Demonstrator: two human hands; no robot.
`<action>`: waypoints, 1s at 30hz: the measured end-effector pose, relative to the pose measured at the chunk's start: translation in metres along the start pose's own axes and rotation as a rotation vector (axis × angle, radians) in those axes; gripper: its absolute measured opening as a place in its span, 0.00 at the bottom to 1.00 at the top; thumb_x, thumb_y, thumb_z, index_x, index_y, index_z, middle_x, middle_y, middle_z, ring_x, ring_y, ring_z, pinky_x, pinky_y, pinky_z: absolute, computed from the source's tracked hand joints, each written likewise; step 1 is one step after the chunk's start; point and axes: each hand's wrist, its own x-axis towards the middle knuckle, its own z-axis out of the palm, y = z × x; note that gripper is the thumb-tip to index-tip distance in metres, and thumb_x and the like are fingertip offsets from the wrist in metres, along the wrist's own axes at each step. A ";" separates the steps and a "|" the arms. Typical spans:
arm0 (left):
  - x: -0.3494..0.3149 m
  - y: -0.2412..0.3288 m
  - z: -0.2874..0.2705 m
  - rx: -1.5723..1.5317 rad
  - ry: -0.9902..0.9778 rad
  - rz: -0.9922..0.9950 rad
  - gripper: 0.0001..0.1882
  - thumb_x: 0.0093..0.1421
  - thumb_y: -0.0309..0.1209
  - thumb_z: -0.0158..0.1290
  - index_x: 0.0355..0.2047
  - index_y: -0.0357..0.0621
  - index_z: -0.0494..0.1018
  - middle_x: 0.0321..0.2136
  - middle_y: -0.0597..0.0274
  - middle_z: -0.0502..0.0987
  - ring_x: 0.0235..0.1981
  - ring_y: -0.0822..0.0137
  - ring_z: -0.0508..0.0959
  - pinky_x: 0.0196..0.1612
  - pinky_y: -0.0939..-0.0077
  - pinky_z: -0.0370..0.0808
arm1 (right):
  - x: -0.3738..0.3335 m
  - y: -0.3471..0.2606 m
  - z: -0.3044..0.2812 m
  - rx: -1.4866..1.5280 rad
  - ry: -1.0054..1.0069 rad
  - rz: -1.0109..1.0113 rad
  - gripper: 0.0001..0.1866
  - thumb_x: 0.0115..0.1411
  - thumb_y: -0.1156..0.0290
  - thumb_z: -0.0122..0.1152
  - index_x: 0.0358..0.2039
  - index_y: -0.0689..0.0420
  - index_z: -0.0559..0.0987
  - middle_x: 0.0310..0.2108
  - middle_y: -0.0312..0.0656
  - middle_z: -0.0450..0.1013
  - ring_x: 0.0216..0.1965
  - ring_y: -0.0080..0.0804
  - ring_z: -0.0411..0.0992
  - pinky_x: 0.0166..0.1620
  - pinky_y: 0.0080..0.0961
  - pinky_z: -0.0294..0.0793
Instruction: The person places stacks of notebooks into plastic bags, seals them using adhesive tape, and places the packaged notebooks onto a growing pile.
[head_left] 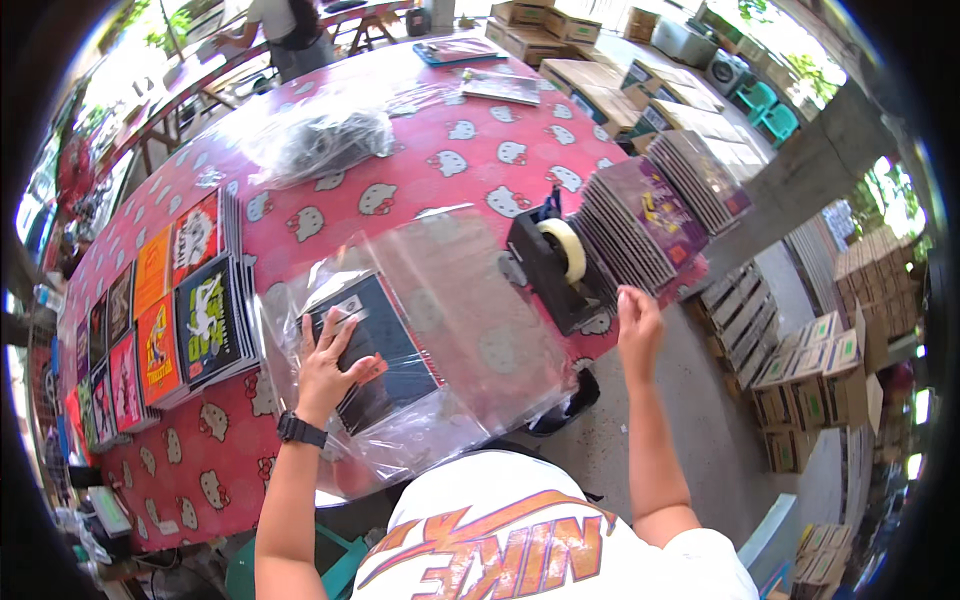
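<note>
My left hand (333, 362) rests with spread fingers on a dark-covered notebook (395, 345), pressing the clear plastic around it. A wide transparent plastic sheet or bag (500, 345) extends from the notebook to the right over the table. Off the table's right edge, my right hand (640, 325) is raised, fingertips pinched together; whatever they may hold is too small to make out. Nearest to it stands a black tape dispenser (545, 285) carrying a pale roll of tape (563, 250).
Left of the notebook are stacks of colourful notebooks (208, 310). Wrapped notebooks (645, 210) stand in rows beyond the dispenser. Crumpled clear plastic (335, 140) lies farther back on the pink patterned tablecloth (375, 197). Cardboard boxes (815, 380) and a pallet (740, 325) occupy the floor at right.
</note>
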 end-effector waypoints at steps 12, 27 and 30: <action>0.008 0.006 0.000 0.026 0.019 0.036 0.33 0.49 0.51 0.55 0.56 0.58 0.65 0.61 0.67 0.56 0.64 0.46 0.42 0.62 0.57 0.52 | 0.036 0.030 0.001 0.073 -0.364 0.056 0.12 0.51 0.65 0.64 0.25 0.63 0.78 0.21 0.37 0.72 0.23 0.21 0.67 0.28 0.22 0.67; 0.008 0.013 -0.006 -0.017 0.053 -0.009 0.36 0.41 0.53 0.60 0.51 0.59 0.68 0.57 0.63 0.60 0.62 0.43 0.46 0.62 0.52 0.51 | -0.055 -0.095 0.076 0.714 -1.142 0.787 0.11 0.55 0.65 0.61 0.25 0.59 0.76 0.19 0.33 0.70 0.15 0.14 0.60 0.17 0.12 0.55; 0.011 0.016 -0.008 -0.006 0.054 -0.028 0.38 0.38 0.54 0.62 0.51 0.60 0.68 0.57 0.63 0.60 0.62 0.44 0.45 0.63 0.53 0.50 | -0.053 -0.141 0.144 0.527 -1.256 0.475 0.16 0.51 0.58 0.65 0.27 0.60 0.78 0.23 0.36 0.73 0.19 0.18 0.66 0.21 0.16 0.63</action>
